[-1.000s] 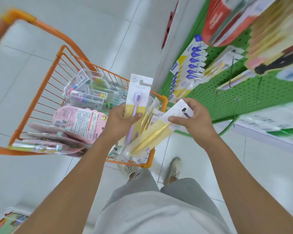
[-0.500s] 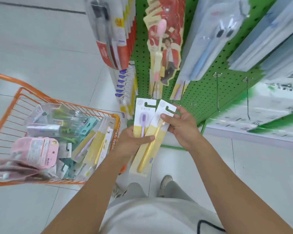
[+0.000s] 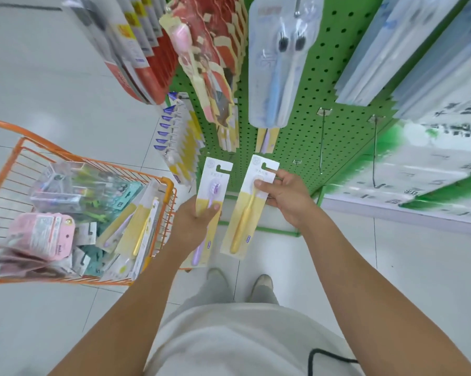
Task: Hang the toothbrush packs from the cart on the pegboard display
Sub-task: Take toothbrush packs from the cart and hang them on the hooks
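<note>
Gripping a purple toothbrush pack (image 3: 212,196) near its middle, the left hand (image 3: 195,223) sits just left of frame centre, thumb laid across the card's front and the other fingers curled behind it. The right hand (image 3: 284,196) pinches a yellow toothbrush pack (image 3: 246,213) by its upper part, thumb on the front over the brush head and fingers behind the card's right edge. Both packs stand nearly upright with their hook slots at the top, side by side with a gap between them, in front of the lower part of the green pegboard (image 3: 323,77). Half a second ago the two cards overlapped, the yellow one leaning across the purple; now they are drawn apart and the hands are farther from each other. Both forearms reach up from the bottom of the frame. A small blue label sits low on each card, and faint print under the slots is too blurred to read. Bare hooks (image 3: 322,142) jut from the board to the right of the hands, while hanging packs (image 3: 277,63) crowd the upper centre. At the left edge, the orange cart (image 3: 158,183) holds more packs, among them a pink pouch (image 3: 41,234). A white and green sign (image 3: 432,169) with blurred dark characters fills the right side.
</note>
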`<state>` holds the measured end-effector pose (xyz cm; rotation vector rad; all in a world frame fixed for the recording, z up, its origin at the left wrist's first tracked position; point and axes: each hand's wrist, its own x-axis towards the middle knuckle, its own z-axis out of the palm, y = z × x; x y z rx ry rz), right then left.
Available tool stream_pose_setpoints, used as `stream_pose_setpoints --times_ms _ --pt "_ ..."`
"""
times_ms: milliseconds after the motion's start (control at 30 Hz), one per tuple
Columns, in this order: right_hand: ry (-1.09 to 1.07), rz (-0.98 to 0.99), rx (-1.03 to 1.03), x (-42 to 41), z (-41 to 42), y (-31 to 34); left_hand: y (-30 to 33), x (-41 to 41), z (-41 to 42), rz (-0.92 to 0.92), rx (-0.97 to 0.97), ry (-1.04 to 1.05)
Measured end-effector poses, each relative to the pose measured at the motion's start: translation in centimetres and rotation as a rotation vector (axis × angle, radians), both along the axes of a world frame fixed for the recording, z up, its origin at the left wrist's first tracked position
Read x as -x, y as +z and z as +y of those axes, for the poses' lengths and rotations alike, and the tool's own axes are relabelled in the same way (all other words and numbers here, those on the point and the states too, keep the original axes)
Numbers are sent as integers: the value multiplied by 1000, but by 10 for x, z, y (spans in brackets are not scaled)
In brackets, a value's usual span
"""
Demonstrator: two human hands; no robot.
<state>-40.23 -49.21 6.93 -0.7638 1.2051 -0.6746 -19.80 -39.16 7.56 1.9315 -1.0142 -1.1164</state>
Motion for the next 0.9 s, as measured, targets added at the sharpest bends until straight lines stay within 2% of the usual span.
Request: stream_pose_setpoints --times_ms 133,367,600,900 --pt "47 72 50 -12 -14 -5 -1 -11 0 -5 -48 -34" --pt "11 127 59 -12 -24 -28 -1 -14 -8 169 -62 31" --pt "-69 341 102 -18 -57 -32 3 -1 -12 268 -114 -76" --pt "-259 401 20 -28 -104 -24 1 4 -25 157 -127 -101"
